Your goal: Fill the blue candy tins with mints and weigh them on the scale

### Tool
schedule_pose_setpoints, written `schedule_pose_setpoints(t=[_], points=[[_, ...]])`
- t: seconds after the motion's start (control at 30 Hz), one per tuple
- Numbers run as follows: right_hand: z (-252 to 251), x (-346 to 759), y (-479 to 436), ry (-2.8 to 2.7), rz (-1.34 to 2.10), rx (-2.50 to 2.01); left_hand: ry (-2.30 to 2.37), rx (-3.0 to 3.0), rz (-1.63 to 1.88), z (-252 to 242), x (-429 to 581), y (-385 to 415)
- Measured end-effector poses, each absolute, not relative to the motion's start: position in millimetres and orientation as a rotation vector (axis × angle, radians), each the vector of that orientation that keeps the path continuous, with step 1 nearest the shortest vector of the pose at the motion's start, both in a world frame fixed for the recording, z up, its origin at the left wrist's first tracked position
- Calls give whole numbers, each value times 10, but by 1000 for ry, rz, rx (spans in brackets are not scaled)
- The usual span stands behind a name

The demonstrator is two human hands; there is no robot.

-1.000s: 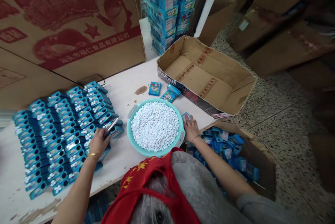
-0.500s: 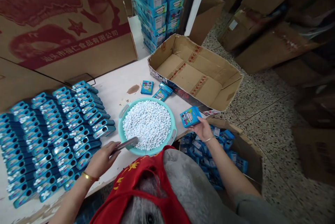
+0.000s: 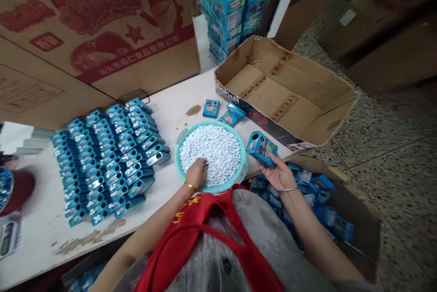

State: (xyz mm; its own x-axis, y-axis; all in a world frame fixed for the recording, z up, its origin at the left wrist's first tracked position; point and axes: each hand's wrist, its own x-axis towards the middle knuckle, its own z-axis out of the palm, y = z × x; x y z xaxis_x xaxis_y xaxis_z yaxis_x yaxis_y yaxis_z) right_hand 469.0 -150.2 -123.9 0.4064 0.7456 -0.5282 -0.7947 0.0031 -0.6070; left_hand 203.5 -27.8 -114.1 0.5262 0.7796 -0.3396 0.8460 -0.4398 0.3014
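Observation:
My left hand [image 3: 197,173] is closed at the near edge of a turquoise basin [image 3: 244,158] filled with small white candies [image 3: 218,146]. Its fingers wrap a metal scoop, of which only a dark bit shows past the knuckles; the rest is hidden by the hand or the candies. To the right of the basin, my right hand [image 3: 278,173] grips a small blue candy box [image 3: 262,148] from below. That box is tilted, and a dark round hole shows at its upper end. Two or three similar boxes [image 3: 211,108] lie behind the basin.
Rows of blue boxes with holes in their ends [image 3: 112,160] stand left of the basin. A shallow cardboard tray [image 3: 235,94] lies at the back right. Below it, an open carton [image 3: 362,219] holds many blue boxes. Large cartons [image 3: 136,19] and stacked wrapped packs [image 3: 225,10] stand behind.
My left hand has moved right and down into the candies with the scoop. My right hand has tipped its box so the holed end shows. The view has swung left.

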Motion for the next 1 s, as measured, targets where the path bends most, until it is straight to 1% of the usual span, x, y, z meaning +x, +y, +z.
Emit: schedule_pose_setpoints(t=[0.07, 0.3, 0.47, 0.6, 0.73, 0.87, 1.0], points=[[-1186, 4680, -1554, 61, 1231, -979, 1325, 2336, -199, -1159, 2015, -243], [-1077, 4593, -1617, -18, 1381, -1076, 1305, 2360, -291, -923, 1694, -218], [-1037, 4452, -1451, -88, 1431, -1086, 1366, 2318, -195, -1176, 2138, -199], [-1112, 4380, -1367, -200, 1297, -1166, 1330, 2290, -109, -1281, 2237, -121], [-1216, 4362, -1404, -494, 1151, -1301, 1249, 2256, -49, -1166, 1975, -54], [-1262, 4365, -1438, -763, 910, -1509, 1012, 2266, 98, -895, 1755, 30], [-1213, 4367, -1391, -1026, 673, -1664, 839, 2332, 172, -452, 1715, 131]])
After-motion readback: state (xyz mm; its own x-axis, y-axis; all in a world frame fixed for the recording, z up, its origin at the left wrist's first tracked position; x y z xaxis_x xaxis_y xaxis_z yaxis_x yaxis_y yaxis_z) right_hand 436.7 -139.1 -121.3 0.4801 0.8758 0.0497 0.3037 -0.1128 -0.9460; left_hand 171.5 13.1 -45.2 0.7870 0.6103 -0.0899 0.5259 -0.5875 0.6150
